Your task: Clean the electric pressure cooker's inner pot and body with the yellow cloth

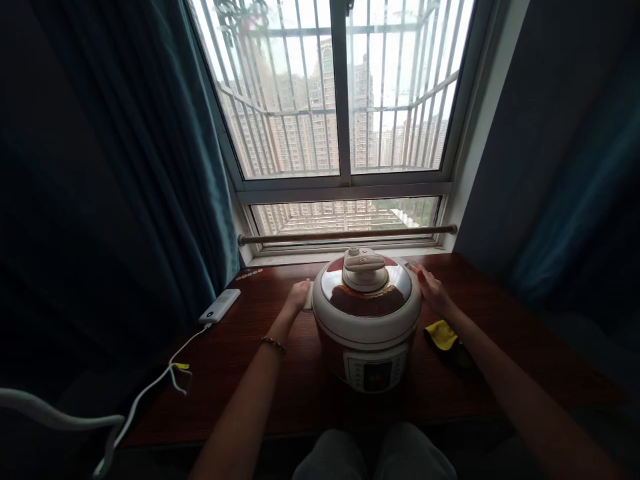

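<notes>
my left hand (301, 294) is closed around the side handle (309, 302) of the pressure cooker (367, 331), which stands upright on the table (225, 407) between both hands. my right hand (431, 292) touches the far side; whether it truly grips, i can't tell. i'd match both holds and press evenly, avoiding any tilt.

A thin, multi-toned bracelet (273, 345) encircles the bare left forearm (255, 400); the right forearm (505, 360) is bare; grey trousers (331, 459) show near.
</notes>
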A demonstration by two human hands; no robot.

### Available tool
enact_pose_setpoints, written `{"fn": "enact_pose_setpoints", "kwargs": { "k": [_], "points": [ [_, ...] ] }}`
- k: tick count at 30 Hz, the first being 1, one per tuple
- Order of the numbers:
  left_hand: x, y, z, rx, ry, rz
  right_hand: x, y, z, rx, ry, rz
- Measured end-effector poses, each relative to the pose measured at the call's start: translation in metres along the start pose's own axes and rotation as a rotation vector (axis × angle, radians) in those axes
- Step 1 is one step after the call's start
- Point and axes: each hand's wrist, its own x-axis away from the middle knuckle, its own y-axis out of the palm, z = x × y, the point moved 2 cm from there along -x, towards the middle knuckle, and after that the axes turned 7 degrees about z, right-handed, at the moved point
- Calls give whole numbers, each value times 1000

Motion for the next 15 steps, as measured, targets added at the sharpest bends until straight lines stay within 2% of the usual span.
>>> {"fn": "enact_pose_setpoints", "kwargs": {
  "k": [2,4,7,9,11,13,15],
  "points": [
    [-2,0,-3,26,-27,7,2,-5,6,-78,18,25],
    [-3,0,-4,47,-55,18,13,-13,21,-79,70,155],
    [-2,0,-1,64,-86,31,55,-19,59,150,248,349],
    [-1,0,3,69,-98,36,94,-17,86,255,300,319],
    [1,0,6,69,-108,44,131,-12,109,371,248,175],
    [2,0,8,67,-114,59,158,-11,127,435,229,96],
    [2,0,8,63,-115,75,168,-17,138,309,305,144]
  ]
}}
